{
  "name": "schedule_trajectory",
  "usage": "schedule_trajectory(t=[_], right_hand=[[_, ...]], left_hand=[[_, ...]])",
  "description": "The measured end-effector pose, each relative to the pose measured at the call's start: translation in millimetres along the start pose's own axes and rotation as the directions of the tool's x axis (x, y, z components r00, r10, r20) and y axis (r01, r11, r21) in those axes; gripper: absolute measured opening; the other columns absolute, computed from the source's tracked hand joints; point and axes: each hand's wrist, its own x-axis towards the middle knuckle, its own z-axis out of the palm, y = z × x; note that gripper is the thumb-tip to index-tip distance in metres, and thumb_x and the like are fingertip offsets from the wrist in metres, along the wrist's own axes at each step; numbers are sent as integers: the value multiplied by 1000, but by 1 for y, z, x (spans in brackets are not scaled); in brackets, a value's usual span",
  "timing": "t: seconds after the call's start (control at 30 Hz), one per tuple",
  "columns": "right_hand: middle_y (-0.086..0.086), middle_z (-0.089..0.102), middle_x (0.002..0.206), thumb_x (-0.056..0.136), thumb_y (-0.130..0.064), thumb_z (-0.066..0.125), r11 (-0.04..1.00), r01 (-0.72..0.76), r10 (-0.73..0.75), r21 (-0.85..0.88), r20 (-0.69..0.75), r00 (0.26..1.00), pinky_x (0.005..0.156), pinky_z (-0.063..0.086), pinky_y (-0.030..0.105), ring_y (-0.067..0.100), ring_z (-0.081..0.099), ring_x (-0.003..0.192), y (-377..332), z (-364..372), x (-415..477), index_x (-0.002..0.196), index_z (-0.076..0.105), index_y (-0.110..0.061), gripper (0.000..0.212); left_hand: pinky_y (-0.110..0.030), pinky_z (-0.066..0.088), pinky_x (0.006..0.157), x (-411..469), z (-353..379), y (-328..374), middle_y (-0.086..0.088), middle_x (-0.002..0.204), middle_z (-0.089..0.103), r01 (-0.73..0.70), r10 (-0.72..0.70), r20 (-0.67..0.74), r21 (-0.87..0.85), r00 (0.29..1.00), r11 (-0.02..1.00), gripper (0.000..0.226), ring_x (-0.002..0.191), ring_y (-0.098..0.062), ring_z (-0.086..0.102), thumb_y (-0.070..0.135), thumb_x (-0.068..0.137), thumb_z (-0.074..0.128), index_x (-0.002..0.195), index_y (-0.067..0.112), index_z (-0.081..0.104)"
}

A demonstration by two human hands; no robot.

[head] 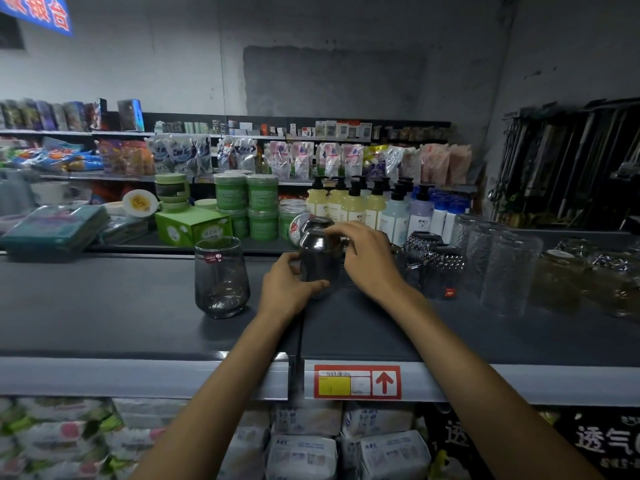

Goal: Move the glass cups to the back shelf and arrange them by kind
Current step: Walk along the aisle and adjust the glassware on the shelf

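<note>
At frame centre the left hand and right hand curl round an upturned dark glass cup on the shelf, probably positioning it; next, release it snug against the matching cup just above.

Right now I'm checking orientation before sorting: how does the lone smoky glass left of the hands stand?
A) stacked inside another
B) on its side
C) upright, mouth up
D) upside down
C: the smoky glass stands alone on the shelf, open rim on top, thick base down.

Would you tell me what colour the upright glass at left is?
The glass cup is smoky translucent grey, head view.
</note>
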Motion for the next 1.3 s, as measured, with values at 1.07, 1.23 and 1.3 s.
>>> schedule_trajectory(t=[1.07,1.23,1.3], right_hand=[[3,61,131,80,20,48,1000,8,-9,-12,-26,1000,104,47,27,19,57,121,17,15,-10,133,63,-15,65],[3,60,131,82,18,48,1000,11,-11,-7,-27,1000,105,49,32,20,57,121,17,16,-10,133,63,-15,63],[2,60,130,82,18,48,1000,18,-18,-3,-29,999,105,50,33,19,57,121,17,17,-10,133,63,-15,62]], left_hand=[[-31,51,80,1,5,-3,13,90,59,-10,11,-74,6,997,1000,67,92,-17,64,41,76,90,128,19,56],[-27,47,79,0,5,-4,17,91,57,-7,7,-54,-1,998,1000,67,93,-13,63,40,80,88,135,19,56],[-25,45,78,-2,4,-2,17,92,57,2,-2,-52,-3,999,1000,67,92,-11,62,40,80,87,136,19,55]])
